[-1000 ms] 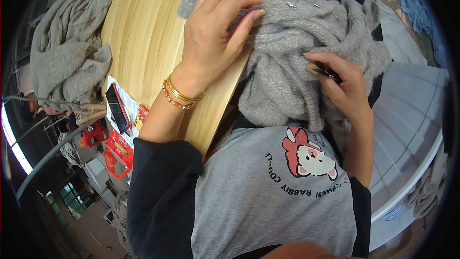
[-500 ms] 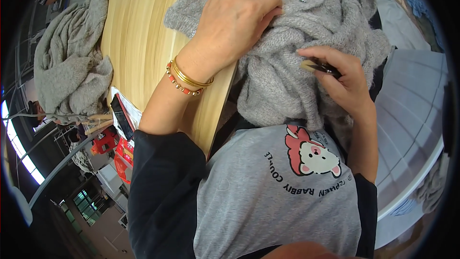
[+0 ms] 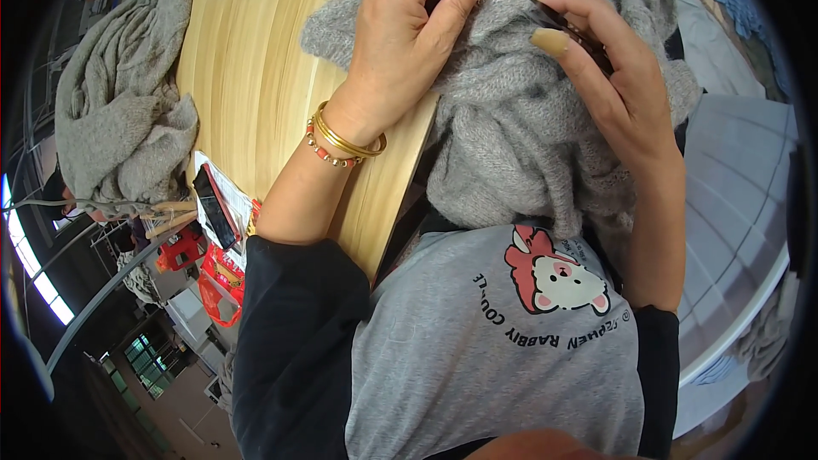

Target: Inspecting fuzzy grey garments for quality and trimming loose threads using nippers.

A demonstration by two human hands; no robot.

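A fluffy grey knitted garment (image 3: 503, 145) lies bunched over the table edge and my lap. My left hand (image 3: 409, 34), with gold bangles and a beaded bracelet at the wrist, pinches a fold of it between thumb and fingers at the top. Close on its right, my right hand (image 3: 618, 77) is curled around small dark thread snips (image 3: 588, 41). Their narrow tip points toward the pinched fold, and my fingers hide most of the handles. Whether the tip touches the knit I cannot tell.
Under my left forearm is the wooden table (image 3: 256, 51). Another grey knit (image 3: 119, 111) hangs over its far left side. Near it lie a dark phone (image 3: 217, 213) and a red bag (image 3: 221, 277). A large pale plastic tub (image 3: 733, 204) stands at my right.
My right hand has risen with the snips from the middle of the knit to beside my left hand. My left hand keeps its pinch, its thumb and fingertips now turned more into view.
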